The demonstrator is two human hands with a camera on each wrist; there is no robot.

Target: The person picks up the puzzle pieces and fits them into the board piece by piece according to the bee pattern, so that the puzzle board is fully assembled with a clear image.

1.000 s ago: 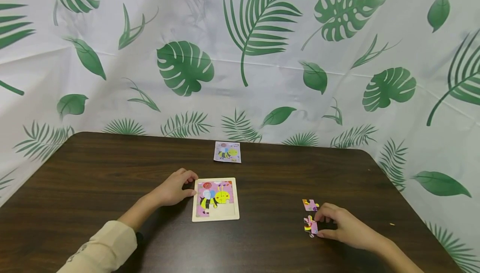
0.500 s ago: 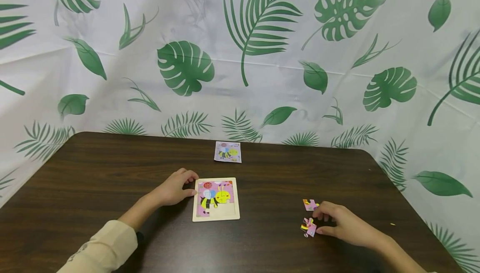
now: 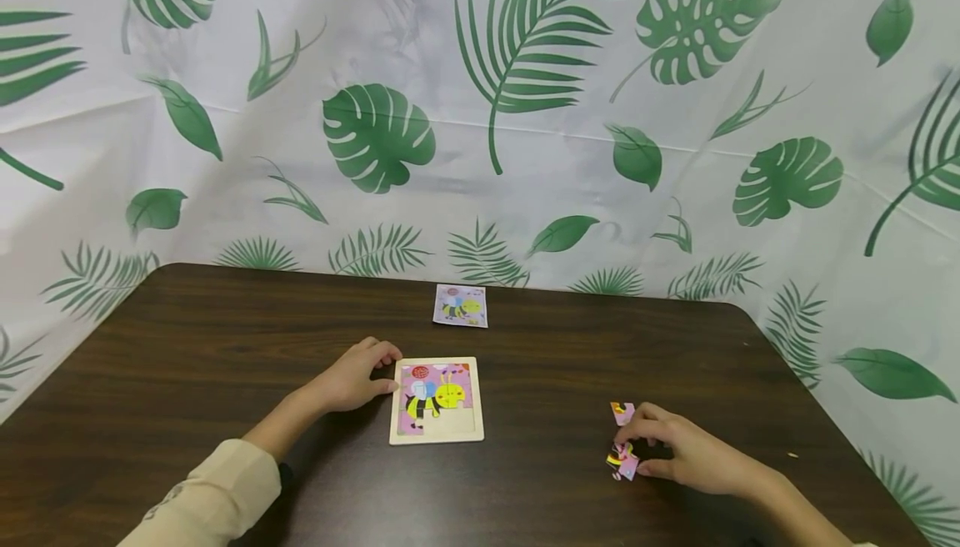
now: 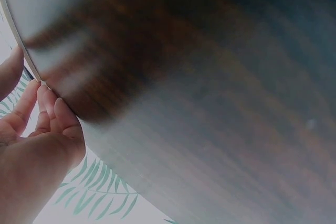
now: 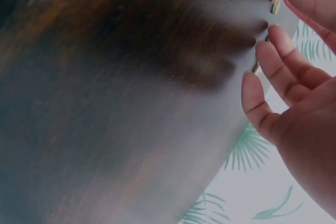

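Note:
A square wooden puzzle board (image 3: 437, 439) with a bee picture lies on the table, its lower right part bare. My left hand (image 3: 358, 376) holds the board by its left edge, thumb on the side and fingers at the upper left corner. In the left wrist view the thumb (image 4: 11, 73) touches the pale board edge. Off to the right, my right hand (image 3: 678, 447) has thumb and index finger around a pink, yellow and black puzzle piece (image 3: 627, 467) on the table. Another puzzle piece (image 3: 622, 411), pink and orange, lies just behind, partly hidden by the fingers.
A picture card (image 3: 461, 306) with the same bee lies near the back edge of the dark wooden table (image 3: 300, 313). Behind it hangs a white cloth (image 3: 450, 197) printed with green leaves. A tiny pale speck (image 3: 792, 454) sits right of the right hand.
The near puzzle piece has turned under my right fingers, and the index finger has moved left over it. My left hand stays at the board. The head view has shifted slightly.

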